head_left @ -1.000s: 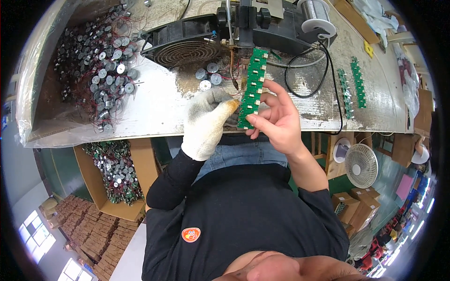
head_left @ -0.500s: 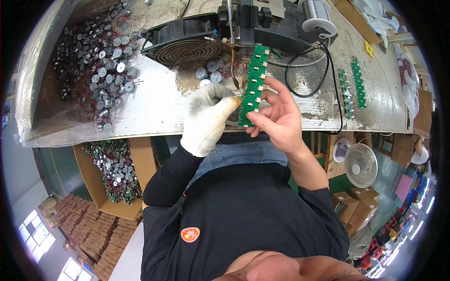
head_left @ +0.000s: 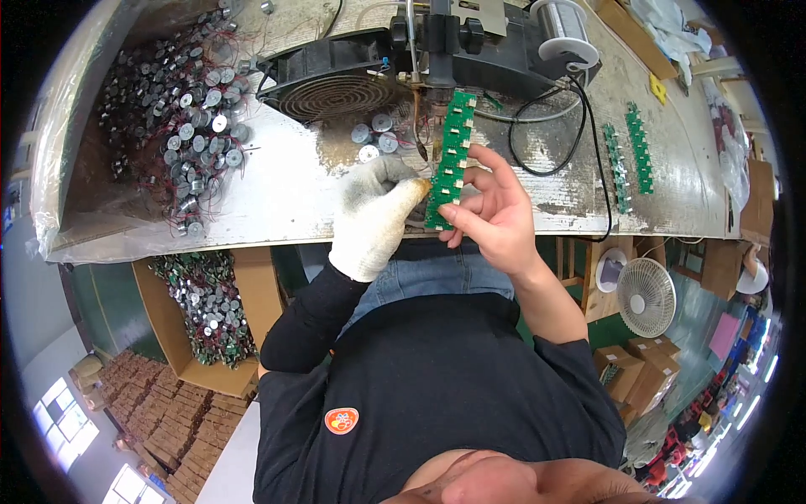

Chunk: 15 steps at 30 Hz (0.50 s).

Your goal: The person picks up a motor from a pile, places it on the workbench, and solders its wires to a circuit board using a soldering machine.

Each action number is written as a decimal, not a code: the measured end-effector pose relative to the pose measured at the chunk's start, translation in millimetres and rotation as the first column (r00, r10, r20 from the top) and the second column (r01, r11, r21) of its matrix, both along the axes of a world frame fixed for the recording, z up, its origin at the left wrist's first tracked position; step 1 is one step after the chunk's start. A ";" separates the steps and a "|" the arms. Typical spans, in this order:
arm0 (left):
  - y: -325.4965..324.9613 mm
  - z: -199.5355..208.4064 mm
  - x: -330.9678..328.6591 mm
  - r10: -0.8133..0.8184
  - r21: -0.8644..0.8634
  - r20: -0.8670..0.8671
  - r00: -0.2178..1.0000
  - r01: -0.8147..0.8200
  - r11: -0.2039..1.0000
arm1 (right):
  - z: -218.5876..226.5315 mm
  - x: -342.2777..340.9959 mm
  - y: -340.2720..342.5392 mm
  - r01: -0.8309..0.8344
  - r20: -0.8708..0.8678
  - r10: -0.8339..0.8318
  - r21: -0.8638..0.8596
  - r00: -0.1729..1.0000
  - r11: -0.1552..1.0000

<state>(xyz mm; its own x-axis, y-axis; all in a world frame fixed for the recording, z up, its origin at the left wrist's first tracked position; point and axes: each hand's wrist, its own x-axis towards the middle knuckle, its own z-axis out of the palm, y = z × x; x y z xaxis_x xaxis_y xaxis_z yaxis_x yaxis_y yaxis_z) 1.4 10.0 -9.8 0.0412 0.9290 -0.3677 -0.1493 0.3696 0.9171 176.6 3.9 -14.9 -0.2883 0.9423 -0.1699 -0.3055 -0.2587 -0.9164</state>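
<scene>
My right hand (head_left: pixel 497 214) grips the lower part of a long green circuit board strip (head_left: pixel 453 155), thumb on its face and fingers behind. The strip stands nearly upright, with small white connectors along its right edge. My left hand (head_left: pixel 369 217), in a white glove with stained fingertips, is closed in a pinch against the strip's left edge. Whatever it pinches is hidden by the fingers. Just left of the strip, the dark tip of a soldering iron (head_left: pixel 421 144) points down from its stand. Several small round motors (head_left: pixel 369 154) lie beyond my glove.
A big heap of wired motors (head_left: pixel 197 126) fills the table's left side. Behind stand a black fan (head_left: pixel 336 88) and a solder wire spool (head_left: pixel 564 32). A black cable (head_left: pixel 588 126) loops at right, near two more board strips (head_left: pixel 640 149). Below left sits a carton (head_left: pixel 256 290) of parts.
The board strip has shifted slightly left and toward me, with my right hand moving along. My gloved left hand stays pinched at its edge, a touch farther right.
</scene>
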 end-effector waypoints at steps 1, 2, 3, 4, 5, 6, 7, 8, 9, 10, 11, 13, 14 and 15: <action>-0.4 0.4 -0.9 0.001 0.001 -0.001 1.000 -0.001 1.000 | 0.1 -0.5 -0.1 -0.001 -0.001 0.001 0.001 1.000 1.000; -0.3 1.1 -2.2 -0.013 0.008 -0.028 1.000 0.013 1.000 | 0.3 -1.2 0.2 -0.002 0.003 0.002 -0.002 1.000 1.000; 0.1 1.7 -2.8 -0.028 0.015 -0.054 0.998 0.029 0.999 | -0.3 -1.0 0.7 -0.001 0.008 0.001 -0.003 1.000 1.000; -0.4 8.3 -4.0 -0.042 0.050 -0.120 0.992 0.048 0.998 | -1.1 -1.0 1.1 0.000 0.004 0.000 0.000 1.000 1.000; -2.2 16.7 -5.7 -0.052 0.084 -0.189 0.981 0.069 0.994 | -2.0 -1.0 1.4 0.001 0.011 -0.001 0.000 1.000 1.000; -8.1 11.9 -11.3 -0.021 0.112 -0.239 0.971 0.049 0.992 | -1.9 -1.2 1.6 0.000 0.015 0.000 0.004 1.000 1.000; -14.4 0.9 -22.0 0.050 0.235 -0.334 0.941 0.032 0.972 | -0.9 -2.4 2.2 0.006 0.021 -0.006 0.001 1.000 1.000; -19.0 -3.9 -33.6 0.131 0.355 -0.419 0.899 0.029 0.935 | 0.0 -2.9 2.1 0.009 0.023 -0.009 0.000 1.000 1.000; -19.5 0.6 -42.9 0.182 0.318 -0.498 0.848 -0.016 0.948 | -3.5 -1.6 1.7 0.036 0.022 -0.036 -0.020 0.999 0.999; -16.4 2.1 -54.4 0.265 0.372 -0.612 0.745 -0.025 0.928 | -4.6 -0.6 2.0 0.051 0.026 -0.050 -0.028 0.998 0.998; -11.1 -0.3 -67.4 0.348 0.425 -0.704 0.619 -0.024 0.905 | -5.6 1.6 2.1 0.063 0.030 -0.062 -0.034 0.998 0.997; 4.3 -15.0 -105.1 0.534 0.593 -0.757 0.377 0.051 0.804 | -4.4 -0.1 -0.1 0.085 0.040 -0.085 -0.001 0.996 0.996; 7.9 -17.0 -117.9 0.517 0.547 -0.770 0.374 -0.029 0.836 | -6.2 -0.6 -1.1 0.084 0.048 -0.085 0.022 0.995 0.996; 13.5 -12.2 -125.5 0.485 0.500 -0.843 0.233 0.010 0.866 | -6.2 2.2 -1.6 0.086 0.065 -0.089 0.046 0.994 0.995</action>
<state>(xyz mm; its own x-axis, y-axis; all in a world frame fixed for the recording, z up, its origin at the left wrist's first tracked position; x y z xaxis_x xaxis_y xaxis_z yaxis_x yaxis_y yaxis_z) -124.1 23.5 -22.0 -0.3388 0.8702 0.3577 0.8607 0.1332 0.4913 178.8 2.3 -21.0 -0.1937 0.9703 -0.1451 -0.2628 -0.1938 -0.9452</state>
